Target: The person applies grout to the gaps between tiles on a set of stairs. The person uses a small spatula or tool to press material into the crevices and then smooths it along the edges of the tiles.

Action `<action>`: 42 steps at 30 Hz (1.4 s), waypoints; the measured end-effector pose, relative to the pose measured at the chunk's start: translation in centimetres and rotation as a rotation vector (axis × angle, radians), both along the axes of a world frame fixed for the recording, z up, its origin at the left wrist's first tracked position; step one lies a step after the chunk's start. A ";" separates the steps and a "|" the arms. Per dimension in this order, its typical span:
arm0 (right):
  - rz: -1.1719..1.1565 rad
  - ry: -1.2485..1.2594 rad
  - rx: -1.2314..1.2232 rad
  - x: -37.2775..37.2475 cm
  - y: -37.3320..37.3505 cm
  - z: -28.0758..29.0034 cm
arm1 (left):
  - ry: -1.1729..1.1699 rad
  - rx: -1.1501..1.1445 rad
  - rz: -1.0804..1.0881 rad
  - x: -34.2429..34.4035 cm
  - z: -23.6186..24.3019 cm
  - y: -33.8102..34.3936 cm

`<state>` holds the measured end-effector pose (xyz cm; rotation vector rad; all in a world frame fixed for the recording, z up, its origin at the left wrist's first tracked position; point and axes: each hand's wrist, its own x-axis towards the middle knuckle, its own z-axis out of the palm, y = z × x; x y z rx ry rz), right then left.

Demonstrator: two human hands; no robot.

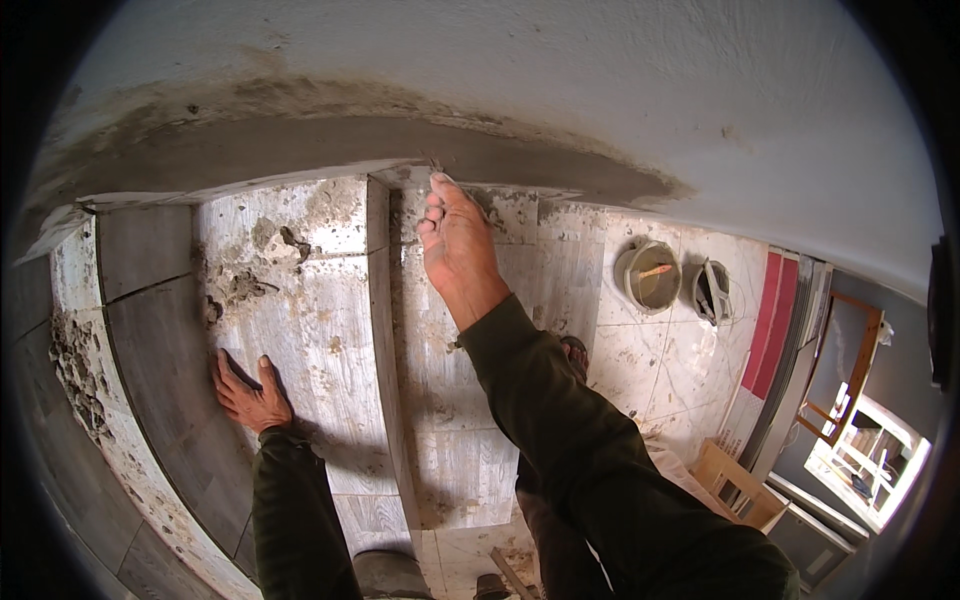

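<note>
Fingers of the right hand (458,240), pressed together, touch the grey mortar band (330,150) at the wall's foot. Left hand (248,392) lies flat, fingers spread, on the mortar-spattered tiled step (310,320). Two buckets (650,275) stand well apart on the floor.

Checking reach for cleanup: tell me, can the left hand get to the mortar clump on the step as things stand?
Probably yes. The left hand lies flat on the step tile, and the mortar clump sits just beyond its fingertips with only bare tile between. The right hand is off at the wall.
</note>
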<state>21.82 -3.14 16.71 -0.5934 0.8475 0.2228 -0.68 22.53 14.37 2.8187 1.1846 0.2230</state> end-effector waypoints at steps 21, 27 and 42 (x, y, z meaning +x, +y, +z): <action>-0.014 -0.022 0.040 -0.2 0.2 1.6 | -0.002 0.005 -0.005 -0.1 -0.1 0.1; 0.000 -0.035 0.051 -0.2 0.2 2.2 | -0.007 0.004 -0.010 0.0 -0.2 0.1; 0.050 -0.131 0.031 -1.0 0.4 4.3 | 0.001 -0.008 0.014 -0.2 0.1 0.1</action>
